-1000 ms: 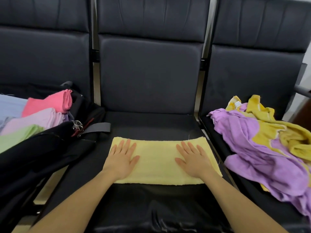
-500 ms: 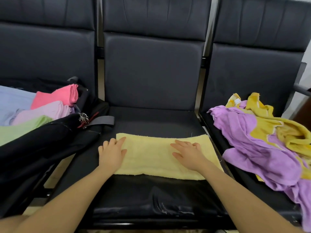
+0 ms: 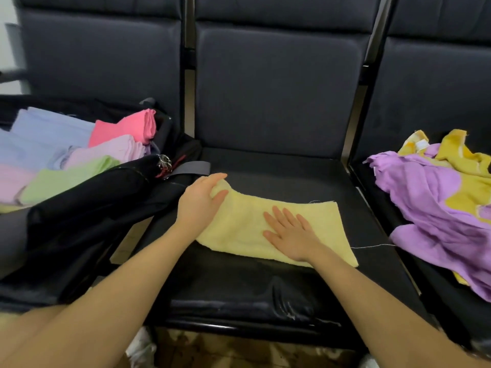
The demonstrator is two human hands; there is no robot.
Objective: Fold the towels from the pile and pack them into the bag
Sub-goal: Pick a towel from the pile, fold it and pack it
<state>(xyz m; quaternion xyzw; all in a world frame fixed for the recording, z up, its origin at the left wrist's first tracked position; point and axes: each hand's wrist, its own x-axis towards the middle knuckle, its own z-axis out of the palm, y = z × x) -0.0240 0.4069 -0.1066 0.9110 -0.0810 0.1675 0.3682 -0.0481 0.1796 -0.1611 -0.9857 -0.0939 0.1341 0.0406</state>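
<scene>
A pale yellow towel (image 3: pixel 247 229), folded into a long strip, lies across the middle black seat (image 3: pixel 265 282). My left hand (image 3: pixel 199 200) grips the strip's left end and lifts it a little off the seat. My right hand (image 3: pixel 289 232) lies flat on the towel's middle with its fingers spread. On the left seat the open black bag (image 3: pixel 87 205) holds several folded towels: pink (image 3: pixel 127 128), blue, lilac and green. On the right seat sits the pile of unfolded towels, a purple one (image 3: pixel 430 208) over a mustard yellow one (image 3: pixel 462 160).
Three black padded seats stand in a row with tall backrests behind. The bag's grey strap (image 3: pixel 191 167) and a metal clip rest at the middle seat's left edge. A loose white thread trails off the yellow towel's right end.
My left hand slid off the towel's top to its left end and took hold of it, raising that edge. My right hand moved left toward the towel's centre and flattened.
</scene>
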